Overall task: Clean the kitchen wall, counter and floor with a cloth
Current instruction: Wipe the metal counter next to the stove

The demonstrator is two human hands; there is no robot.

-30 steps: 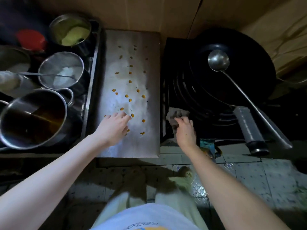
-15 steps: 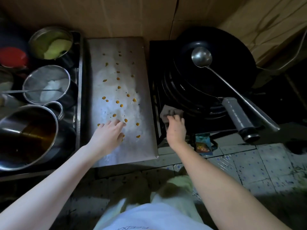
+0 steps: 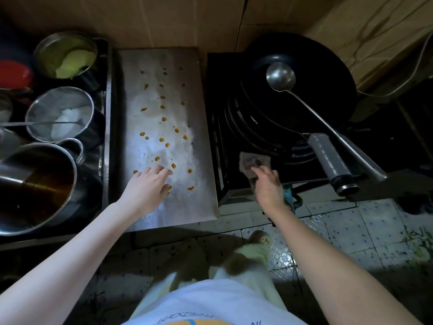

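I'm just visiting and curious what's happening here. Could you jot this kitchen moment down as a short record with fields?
Left hand: flat on the metal counter plate, fingers spread
Right hand: gripping a grey cloth at the stove's front edge
Mess: orange drops scattered over whitish residue on the plate
Stove: black wok with a steel ladle resting in it
Left side: steel pot of dark liquid, strainer

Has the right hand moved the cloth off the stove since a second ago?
No. The right hand and cloth stay at the stove's near-left corner, beside the wok handle; only the camera shifted.
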